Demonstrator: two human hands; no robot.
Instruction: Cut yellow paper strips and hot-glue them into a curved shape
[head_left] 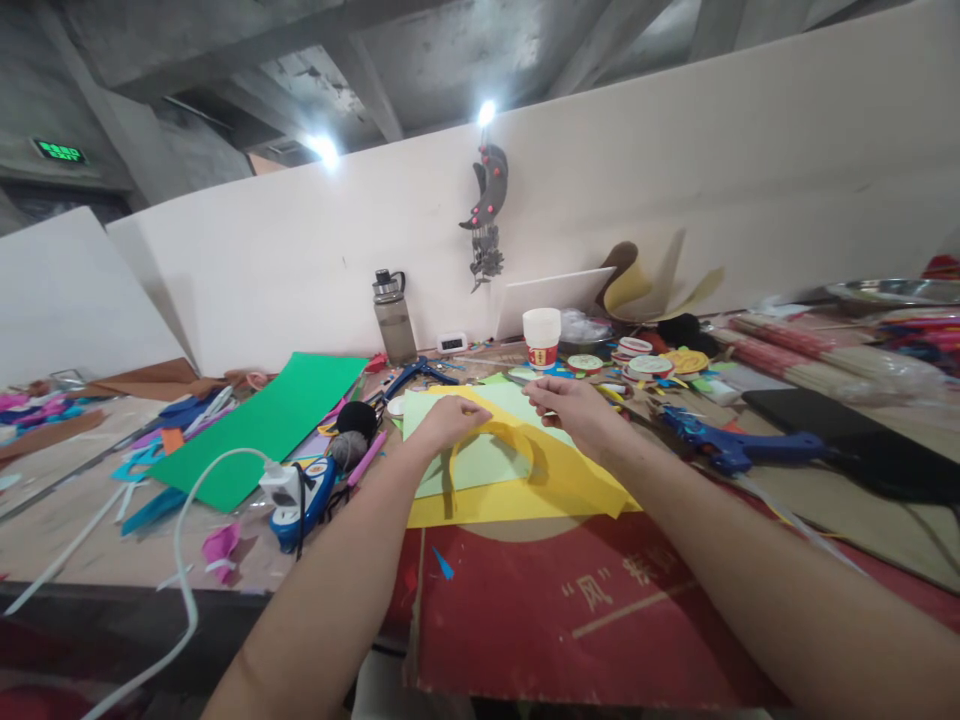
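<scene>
My left hand (452, 420) is closed in a pinch at the end of a curled yellow strip (517, 440), which loops down over the sheets below. My right hand (566, 408) is a short way to the right, thumb and fingers pressed together. A thin greyish tip shows by its fingertips, too small to name. Beneath both hands lies a pale green sheet (480, 468) on top of a larger yellow sheet (480, 508). These rest partly on a red board (540, 620) with printed lettering.
Left of my hands lie a green sheet (262, 430), a blue-and-white power strip (304, 505) with a white cable, and black yarn (357, 420). Behind stand a water bottle (394, 325) and a paper cup (541, 335). On the right lies a blue glue gun (735, 445).
</scene>
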